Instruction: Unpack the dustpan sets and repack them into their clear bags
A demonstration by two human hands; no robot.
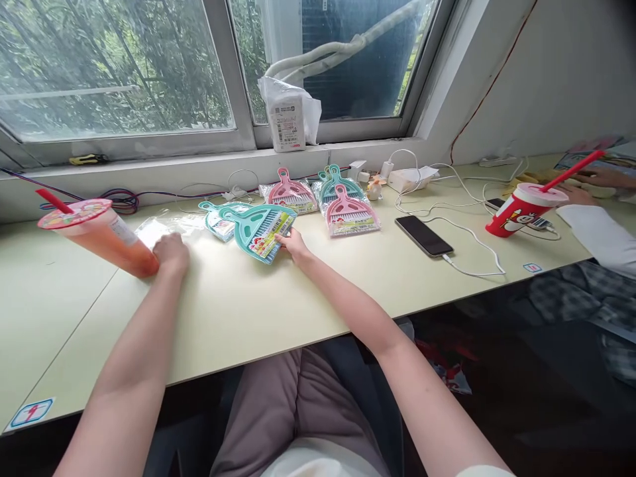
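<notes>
On the tabletop [238, 311], well left of the phone [424, 236], the right hand [295, 246] pinches the near right edge of a teal dustpan [258, 228], thumb on top. The dustpan carries a brush and a printed label, its handle pointing away to the left. The left hand [171, 253] is farther left of the phone, just beside a tall cup [109, 235] of orange drink that looks tilted in this view. Its fingers are hidden, so I cannot tell whether they are spread or closed. Near it is some clear plastic [186, 226].

Also left of the phone, a second teal set [214, 224] lies partly under the held one. Nearer the phone, still to its left and farther back, are a bagged pink set [293, 197] and a stack [352, 217] with pink in front and teal behind. A white cable [477, 272] is plugged into the phone's near end. To the phone's right stands a red cup [519, 211]; beyond it, another person's white sleeve [599, 235] rests at the tabletop. Behind and left of the phone, a tissue pack [288, 126] stands on the sill.
</notes>
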